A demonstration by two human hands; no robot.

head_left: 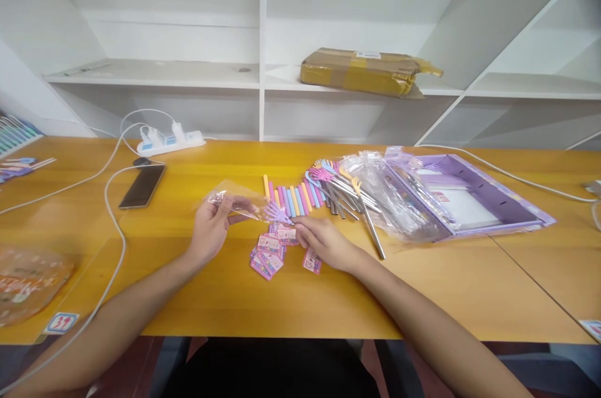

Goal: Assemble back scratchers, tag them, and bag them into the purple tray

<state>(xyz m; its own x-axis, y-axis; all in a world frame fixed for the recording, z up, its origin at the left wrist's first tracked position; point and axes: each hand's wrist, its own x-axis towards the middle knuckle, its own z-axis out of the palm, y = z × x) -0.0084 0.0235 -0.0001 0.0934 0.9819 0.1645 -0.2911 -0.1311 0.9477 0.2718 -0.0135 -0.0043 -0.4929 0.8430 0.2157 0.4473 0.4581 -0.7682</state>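
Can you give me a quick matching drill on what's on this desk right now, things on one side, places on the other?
Things:
1. clear sleeve
2. phone
3. cardboard parcel
4. purple box

Places:
A. on the white shelf
B. far right of the desk, lying open
C. pinched in the left hand
D. beside the power strip, face up

Pairs: 1-C, 2-D, 3-A, 4-B

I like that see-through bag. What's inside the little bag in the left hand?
The clear bag in the left hand holds a purple hand-shaped piece at its open end. The rest looks empty, though glare and the fingers hide part of it.
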